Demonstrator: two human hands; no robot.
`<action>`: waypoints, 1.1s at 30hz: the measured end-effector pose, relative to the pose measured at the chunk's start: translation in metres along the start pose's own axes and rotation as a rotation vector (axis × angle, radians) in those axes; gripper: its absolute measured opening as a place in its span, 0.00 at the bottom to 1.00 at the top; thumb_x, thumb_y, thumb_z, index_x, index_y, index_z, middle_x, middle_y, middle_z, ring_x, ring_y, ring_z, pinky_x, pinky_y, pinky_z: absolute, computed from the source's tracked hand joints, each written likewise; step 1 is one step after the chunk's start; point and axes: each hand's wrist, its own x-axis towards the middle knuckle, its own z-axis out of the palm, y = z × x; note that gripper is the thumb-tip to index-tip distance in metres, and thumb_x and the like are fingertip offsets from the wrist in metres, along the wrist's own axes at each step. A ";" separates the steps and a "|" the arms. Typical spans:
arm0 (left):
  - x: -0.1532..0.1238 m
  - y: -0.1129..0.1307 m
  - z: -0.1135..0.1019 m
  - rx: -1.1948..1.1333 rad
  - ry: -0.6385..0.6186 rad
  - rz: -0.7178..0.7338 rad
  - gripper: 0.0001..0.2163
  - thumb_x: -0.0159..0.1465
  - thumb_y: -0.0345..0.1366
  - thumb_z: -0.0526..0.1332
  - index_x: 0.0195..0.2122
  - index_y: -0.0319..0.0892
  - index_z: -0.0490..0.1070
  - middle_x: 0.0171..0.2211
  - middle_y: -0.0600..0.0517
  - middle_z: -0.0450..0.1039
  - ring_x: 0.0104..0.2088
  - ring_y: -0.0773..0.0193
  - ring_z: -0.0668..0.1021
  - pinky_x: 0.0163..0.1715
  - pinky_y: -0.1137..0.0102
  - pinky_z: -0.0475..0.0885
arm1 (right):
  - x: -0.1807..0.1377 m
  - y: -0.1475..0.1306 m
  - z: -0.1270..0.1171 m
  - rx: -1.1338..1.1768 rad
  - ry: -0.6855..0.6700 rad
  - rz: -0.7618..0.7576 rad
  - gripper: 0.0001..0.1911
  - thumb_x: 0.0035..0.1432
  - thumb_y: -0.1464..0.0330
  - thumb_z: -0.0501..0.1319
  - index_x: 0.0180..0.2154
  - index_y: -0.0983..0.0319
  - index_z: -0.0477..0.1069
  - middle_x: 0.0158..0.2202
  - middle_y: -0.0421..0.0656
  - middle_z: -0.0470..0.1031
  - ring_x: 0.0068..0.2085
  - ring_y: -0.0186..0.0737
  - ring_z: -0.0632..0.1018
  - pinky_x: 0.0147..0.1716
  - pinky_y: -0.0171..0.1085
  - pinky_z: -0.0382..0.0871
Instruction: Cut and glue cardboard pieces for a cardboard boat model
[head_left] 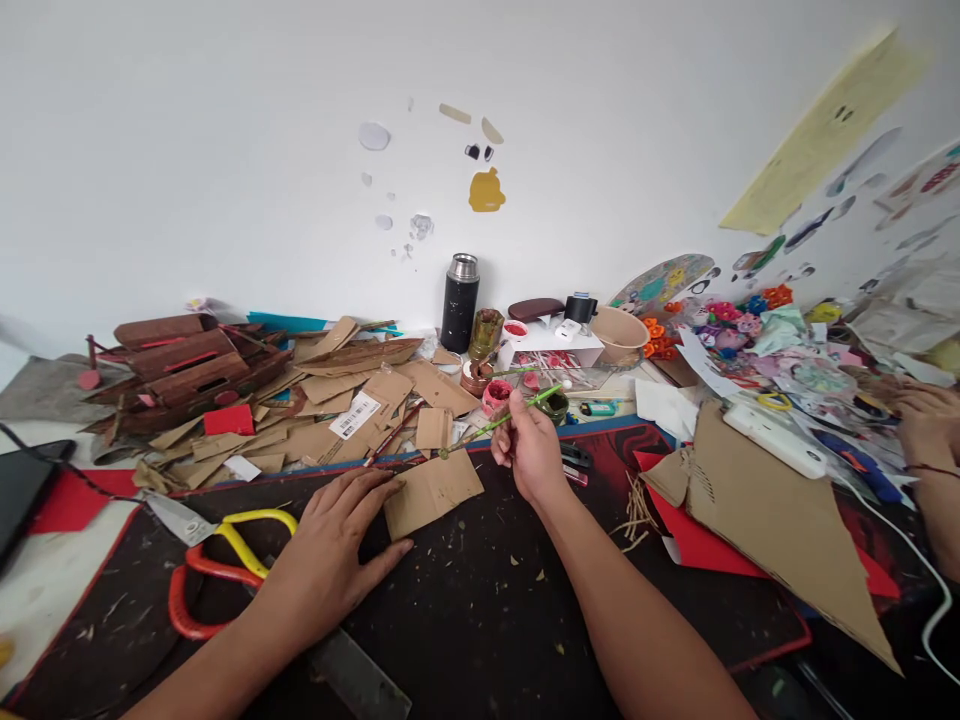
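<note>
A small piece of brown cardboard point(435, 497) lies on the dark mat in front of me. My left hand point(337, 540) holds its left edge, fingertips at the upper corner and thumb by the lower one. In my right hand point(531, 450) is a thin paintbrush point(491, 425) with a green handle, pinched between thumb and fingers. The brush tip points down left over the cardboard's top edge; whether it touches cannot be told. Just behind the right hand stand a jar of red paint point(496, 395) and a jar of dark green paint point(553, 405).
Large scissors point(244, 545) and a metal blade point(360, 675) lie by my left arm. Cardboard scraps point(300, 430) and a brown cardboard model point(187, 370) fill the back left. A black flask point(460, 305) stands by the wall. Another person's hand point(930, 420) is at far right, near a cardboard sheet point(765, 500).
</note>
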 end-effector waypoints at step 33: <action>-0.002 0.001 -0.001 -0.026 -0.015 0.110 0.19 0.71 0.45 0.65 0.63 0.52 0.73 0.63 0.48 0.78 0.62 0.48 0.79 0.61 0.50 0.77 | -0.008 0.006 0.008 0.005 0.006 -0.012 0.35 0.50 0.37 0.74 0.23 0.59 0.66 0.12 0.31 0.58 0.12 0.29 0.63 0.11 0.29 0.50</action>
